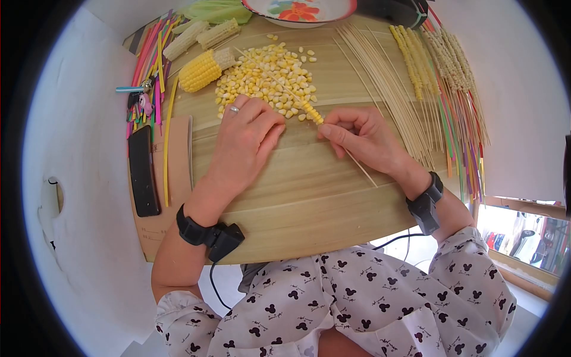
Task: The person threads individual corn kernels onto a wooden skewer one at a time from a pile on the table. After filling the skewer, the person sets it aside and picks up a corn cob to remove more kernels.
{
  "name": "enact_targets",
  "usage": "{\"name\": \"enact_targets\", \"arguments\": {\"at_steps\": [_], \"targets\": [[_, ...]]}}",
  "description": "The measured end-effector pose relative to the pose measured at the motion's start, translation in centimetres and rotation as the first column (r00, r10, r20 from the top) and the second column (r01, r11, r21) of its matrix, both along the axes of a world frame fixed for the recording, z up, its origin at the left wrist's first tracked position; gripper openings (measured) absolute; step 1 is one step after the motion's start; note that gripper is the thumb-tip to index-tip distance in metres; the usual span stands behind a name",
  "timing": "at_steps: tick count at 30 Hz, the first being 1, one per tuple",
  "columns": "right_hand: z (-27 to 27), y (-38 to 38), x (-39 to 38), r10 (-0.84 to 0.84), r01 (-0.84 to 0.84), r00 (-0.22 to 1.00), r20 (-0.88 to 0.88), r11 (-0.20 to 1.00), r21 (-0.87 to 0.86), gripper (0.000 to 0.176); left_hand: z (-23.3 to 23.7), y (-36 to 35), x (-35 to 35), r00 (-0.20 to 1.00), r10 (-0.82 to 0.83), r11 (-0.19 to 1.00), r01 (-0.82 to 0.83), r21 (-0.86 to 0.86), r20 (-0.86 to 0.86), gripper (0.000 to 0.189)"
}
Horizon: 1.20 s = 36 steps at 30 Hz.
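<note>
My right hand (363, 138) pinches a thin wooden skewer (361, 168), which slants from lower right to upper left. Several yellow corn kernels (311, 112) are threaded on it just above my fingertips. The skewer's upper part passes over a heap of loose yellow and white kernels (250, 77). At the heap's near edge is my left hand (250, 134), a ring on one finger. Its fingers are curled together, and whatever they hold, if anything, is hidden. A partly stripped corn cob (201, 71) lies left of the heap.
Bare skewers (380, 77) lie to the right, beside skewers filled with kernels (410, 62) and coloured sticks (464, 143). A floral bowl (300, 12) stands at the back. At the left are stripped cobs (185, 40), coloured strips (168, 143) and a phone (143, 171) on brown cardboard (172, 154).
</note>
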State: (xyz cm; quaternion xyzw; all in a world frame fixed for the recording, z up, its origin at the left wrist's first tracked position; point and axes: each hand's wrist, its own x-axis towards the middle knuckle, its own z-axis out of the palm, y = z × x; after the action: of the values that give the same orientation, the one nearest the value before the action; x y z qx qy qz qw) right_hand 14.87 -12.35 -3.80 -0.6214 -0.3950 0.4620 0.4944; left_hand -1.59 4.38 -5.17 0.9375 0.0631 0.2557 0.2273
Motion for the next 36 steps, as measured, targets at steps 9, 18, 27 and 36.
{"name": "enact_targets", "arguments": {"at_steps": [9, 18, 27, 36], "targets": [[0.4, 0.1, -0.1, 0.013, -0.012, 0.999, 0.033, 1.0, -0.025, 0.019, -0.1, 0.1, 0.0, 0.999, -0.039, 0.991, 0.038, 0.129, 0.004, 0.014], [0.3, -0.3, -0.1, 0.057, -0.057, 0.998, -0.016, 0.998, -0.04, 0.019, 0.3, 3.6, -0.7, 0.944, 0.324, 0.393, -0.084, -0.916, 0.052, 0.015], [0.4, -0.5, -0.3, 0.13, -0.133, 0.99, -0.046, 0.99, -0.056, 0.015, -2.0, 5.7, -1.3, 0.892, 0.41, -0.1, 0.253, -0.962, 0.192, 0.019], [0.3, -0.4, -0.2, 0.138, -0.144, 0.988, -0.066, 0.986, -0.084, 0.015, -1.8, 5.7, -1.3, 0.886, 0.43, -0.212, 0.288, -0.934, 0.175, 0.02]]}}
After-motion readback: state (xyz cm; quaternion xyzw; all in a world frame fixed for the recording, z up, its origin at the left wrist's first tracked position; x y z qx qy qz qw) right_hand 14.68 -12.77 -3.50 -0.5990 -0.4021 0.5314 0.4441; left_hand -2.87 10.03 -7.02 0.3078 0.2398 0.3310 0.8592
